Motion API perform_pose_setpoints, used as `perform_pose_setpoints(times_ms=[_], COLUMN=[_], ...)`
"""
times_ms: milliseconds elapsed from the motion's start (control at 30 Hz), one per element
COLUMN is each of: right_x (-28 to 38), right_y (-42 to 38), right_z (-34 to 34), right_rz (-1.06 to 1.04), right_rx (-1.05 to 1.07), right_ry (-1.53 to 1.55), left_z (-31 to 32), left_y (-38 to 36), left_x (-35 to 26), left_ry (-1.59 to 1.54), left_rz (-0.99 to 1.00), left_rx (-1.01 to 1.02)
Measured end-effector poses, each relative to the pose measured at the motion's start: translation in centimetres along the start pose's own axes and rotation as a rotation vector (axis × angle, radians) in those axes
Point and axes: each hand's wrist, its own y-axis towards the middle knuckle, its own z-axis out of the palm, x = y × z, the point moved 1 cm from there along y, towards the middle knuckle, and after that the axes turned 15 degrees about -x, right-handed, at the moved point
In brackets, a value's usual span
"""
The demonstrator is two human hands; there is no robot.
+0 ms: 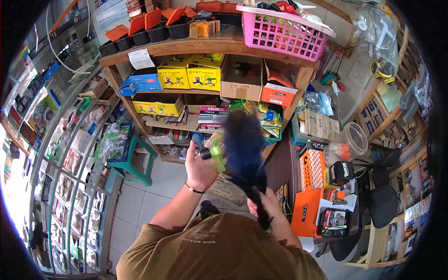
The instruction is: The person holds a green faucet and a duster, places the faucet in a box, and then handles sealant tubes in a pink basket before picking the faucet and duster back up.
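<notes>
Raised at the centre, my left hand [200, 163] is closed on a small lime-green and black item [215, 154] with a grey-blue end, held between thumb and fingers. My right hand [266, 204], lower and to the right, grips the thin lower end of a dark, fluffy duster [245, 151]. The duster stands upright, blurred by motion, right beside the green item. It hides part of the shelf and the green packets [266, 116] behind it.
A wooden shelf [205, 45] ahead bears yellow boxes [204, 77] and a pink basket [284, 35]. A green stool [140, 163] and glass display case [70, 196] are at left. Orange boxes [305, 212] and a clear jar [347, 142] stand at right.
</notes>
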Motion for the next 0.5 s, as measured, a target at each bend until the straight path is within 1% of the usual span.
perform_pose_setpoints(times_ms=[33,100,133,167,233,267,300,333,367,400,433,500], right_x=[-1.5,-2.2,-2.1,-1.7,-0.4,-0.2,-0.9,-1.8,-1.9,-1.5,-0.7,0.5], right_y=[0.7,0.3,0.1,-0.3,-0.8,-0.2,0.0,0.0,-0.3,-0.4,-0.6,-1.2], right_z=[-0.2,1.3,1.2,1.2,1.1,0.6,0.7,1.1,1.5,1.4,1.2,0.7], right_rz=[-0.004,-0.540,-0.538,-0.425,-0.207,0.031,0.033,-0.239,-0.511,-0.511,-0.319,0.068], right_rx=[-0.001,0.104,0.102,0.143,0.217,0.070,0.063,0.139,0.218,0.219,0.181,0.103], right_ry=[-0.007,-0.509,-0.505,-0.371,-0.103,-0.039,-0.040,-0.207,-0.371,-0.370,-0.282,-0.111], left_z=[-0.2,-1.2,-1.6,-0.6,0.4,0.5,0.3,-1.0,-0.8,-0.7,-0.6,-0.2], left_y=[0.0,1.0,1.3,1.7,0.4,-0.3,-0.2,0.4,0.5,0.8,0.5,-0.4], left_x=[0.2,0.4,1.2,0.6,0.5,0.3,0.3,0.7,0.8,1.3,1.5,0.3], left_ry=[0.008,0.108,0.314,-0.161,-0.010,-0.108,-0.121,0.053,0.231,0.153,0.321,-0.155], left_rz=[0.027,0.204,0.246,-0.032,0.120,-0.050,-0.068,0.102,0.274,0.143,0.248,-0.096], left_rx=[0.016,0.125,0.065,0.314,0.064,-0.030,0.018,0.200,0.380,-0.019,0.051,0.030])
